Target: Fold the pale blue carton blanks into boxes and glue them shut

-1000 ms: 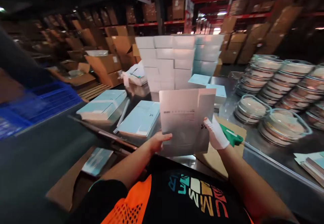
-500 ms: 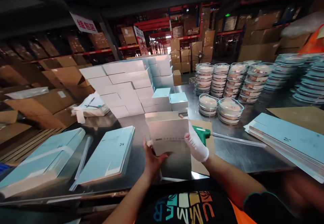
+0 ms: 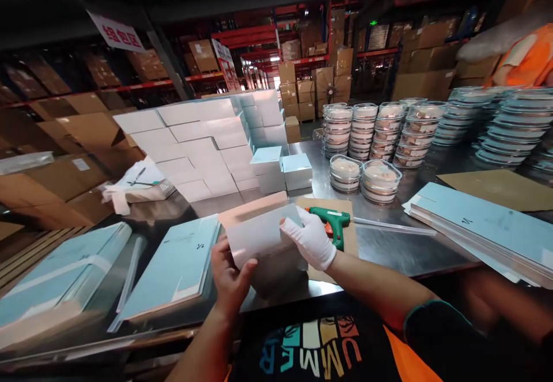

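Note:
A white cardboard box (image 3: 263, 244), partly folded up with a flap raised at its far side, is between my two hands just above the metal table. My bare left hand (image 3: 231, 275) grips its left side, thumb on the near face. On the right, my white-gloved right hand (image 3: 310, 238) closes on the box's upper right edge. Right of that glove a green glue gun (image 3: 330, 220) lies on a brown cardboard sheet (image 3: 352, 249), a clear glue stick (image 3: 393, 226) sticking out behind it. The underside of the box is hidden from me.
Stacked white boxes (image 3: 203, 146) form a wall at the back. Round lidded glass containers (image 3: 380, 180) stand in several piles at the right. Flat blue-white boards lie left (image 3: 173, 267) and right (image 3: 484, 226). A person in an orange vest (image 3: 529, 59) is at the far right.
The box has tilted and shifted a little left, its panels now angled between my hands. My gloved hand has moved onto its top edge, uncovering the glue gun. The view has turned slightly right.

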